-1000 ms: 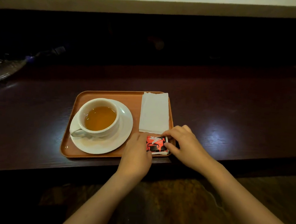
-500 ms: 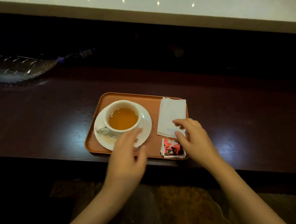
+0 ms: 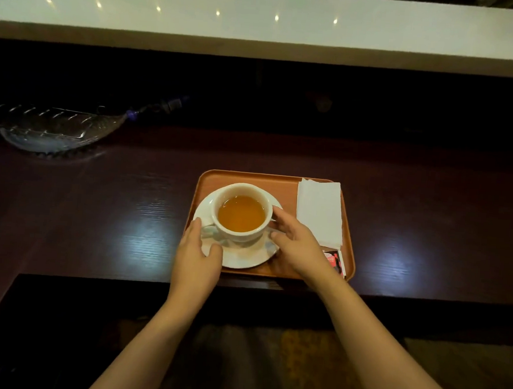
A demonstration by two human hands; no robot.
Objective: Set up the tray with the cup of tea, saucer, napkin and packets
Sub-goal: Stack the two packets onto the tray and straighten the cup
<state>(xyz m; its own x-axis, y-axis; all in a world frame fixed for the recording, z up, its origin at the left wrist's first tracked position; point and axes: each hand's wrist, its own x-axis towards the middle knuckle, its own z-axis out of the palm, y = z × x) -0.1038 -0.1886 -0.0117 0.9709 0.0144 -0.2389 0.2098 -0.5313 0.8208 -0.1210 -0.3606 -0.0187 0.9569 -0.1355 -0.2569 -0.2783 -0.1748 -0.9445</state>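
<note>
Head view: we find both hands moved from the red-and-black packets (image 3: 334,260) and white folded napkin (image 3: 319,212) to the round white saucer (image 3: 242,255). The left hand (image 3: 198,251) loosely cups its left rim; the right hand (image 3: 297,245), fingers spread, touches its right rim. The white cup of amber tea (image 3: 241,213) sits on it, inside the orange rectangular tray (image 3: 289,187) on the dark wooden tabletop (image 3: 96,207).
</note>
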